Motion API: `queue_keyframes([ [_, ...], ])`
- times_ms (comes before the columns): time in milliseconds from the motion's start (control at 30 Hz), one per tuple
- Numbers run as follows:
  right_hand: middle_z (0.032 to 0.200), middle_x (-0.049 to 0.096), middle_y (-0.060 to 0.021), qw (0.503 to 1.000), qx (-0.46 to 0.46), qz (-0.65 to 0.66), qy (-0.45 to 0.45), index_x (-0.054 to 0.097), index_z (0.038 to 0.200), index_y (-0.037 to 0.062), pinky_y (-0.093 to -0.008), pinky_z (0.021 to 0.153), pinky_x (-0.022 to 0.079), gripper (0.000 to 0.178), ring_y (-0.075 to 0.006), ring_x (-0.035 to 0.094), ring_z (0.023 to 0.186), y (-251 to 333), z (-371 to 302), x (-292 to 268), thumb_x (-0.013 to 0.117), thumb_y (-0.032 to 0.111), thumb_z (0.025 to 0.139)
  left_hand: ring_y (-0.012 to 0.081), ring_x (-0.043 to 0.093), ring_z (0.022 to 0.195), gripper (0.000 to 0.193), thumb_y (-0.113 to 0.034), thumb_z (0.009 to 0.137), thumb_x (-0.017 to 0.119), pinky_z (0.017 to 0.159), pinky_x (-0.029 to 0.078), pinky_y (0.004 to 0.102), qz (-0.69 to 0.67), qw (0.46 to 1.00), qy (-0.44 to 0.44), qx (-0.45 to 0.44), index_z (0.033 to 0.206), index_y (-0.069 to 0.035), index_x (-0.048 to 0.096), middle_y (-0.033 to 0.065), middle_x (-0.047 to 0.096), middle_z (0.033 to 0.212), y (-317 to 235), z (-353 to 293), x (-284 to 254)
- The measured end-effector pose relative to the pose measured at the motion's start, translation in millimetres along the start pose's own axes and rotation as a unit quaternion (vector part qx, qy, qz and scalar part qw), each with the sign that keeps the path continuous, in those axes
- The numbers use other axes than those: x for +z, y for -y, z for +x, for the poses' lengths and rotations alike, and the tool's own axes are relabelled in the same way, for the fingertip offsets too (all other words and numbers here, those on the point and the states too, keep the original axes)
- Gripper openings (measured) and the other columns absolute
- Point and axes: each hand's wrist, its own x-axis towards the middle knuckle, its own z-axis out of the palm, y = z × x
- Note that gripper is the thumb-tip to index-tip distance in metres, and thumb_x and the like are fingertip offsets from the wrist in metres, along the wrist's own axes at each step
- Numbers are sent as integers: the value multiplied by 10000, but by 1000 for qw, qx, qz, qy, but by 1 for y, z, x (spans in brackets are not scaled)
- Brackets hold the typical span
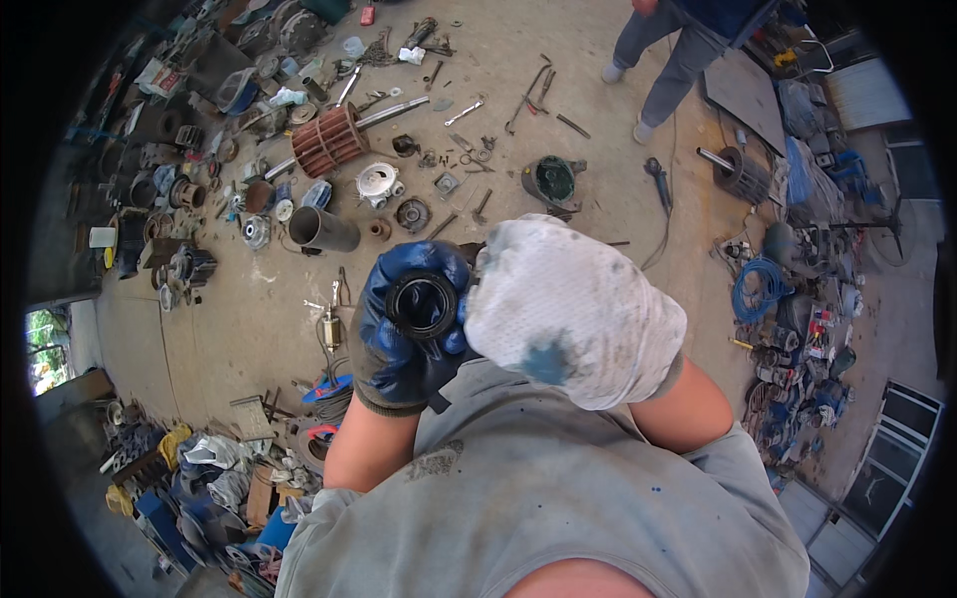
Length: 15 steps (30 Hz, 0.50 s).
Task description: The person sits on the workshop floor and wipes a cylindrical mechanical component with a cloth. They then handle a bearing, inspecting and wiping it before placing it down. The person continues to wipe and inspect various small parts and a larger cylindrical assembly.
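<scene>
My left hand [391, 351], in a blue-coated work glove with a grey cuff, curls round a thick black ring [395, 303]. The ring's round opening faces up toward me; its exact kind does not show. Close against it on the right is my right hand [568, 304], in a soiled white knit glove with a blue stain near the wrist. Its back is turned to me and its fingers are bent out of sight. A small dark patch shows between the two hands, and I cannot tell what it is. Both hands are held in front of my grey shirt.
Beyond my hands, a rusty rotor on a shaft [329, 143], a metal cylinder [324, 230], a green motor housing [555, 179] and several tools lie on the concrete floor. A person [663, 60] stands at the far right. Piled parts and a coiled blue hose [760, 291] line the sides.
</scene>
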Motion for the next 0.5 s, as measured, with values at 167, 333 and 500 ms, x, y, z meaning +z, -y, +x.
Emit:
queue_keyframes([
  [167, 883, 702, -179, 987, 127, 67, -74, 733, 881, 69, -471, 746, 581, 174, -413, 695, 876, -6, -9, -4, 725, 241, 910, 230, 619, 941, 711, -461, 902, 891, 555, 524, 212, -39, 994, 84, -50, 1427, -75, 606, 145, 562, 1243, -2, 20, -5],
  [333, 878, 710, -196, 978, 179, 71, -77, 748, 876, 57, -466, 733, 575, 254, -423, 704, 851, -20, -32, 0, 759, 309, 909, 205, 617, 913, 748, -545, 918, 850, 548, 512, 215, -67, 989, 114, -70, 1434, -71, 590, 147, 547, 1280, 7, 37, -7],
  [500, 849, 724, -170, 968, 216, 103, -70, 761, 888, 36, -408, 705, 556, 252, -348, 701, 770, -34, -52, -9, 816, 281, 875, 177, 603, 867, 777, -580, 921, 831, 545, 507, 229, -139, 977, 125, -106, 1446, -70, 569, 142, 561, 1272, 27, 53, 0],
])
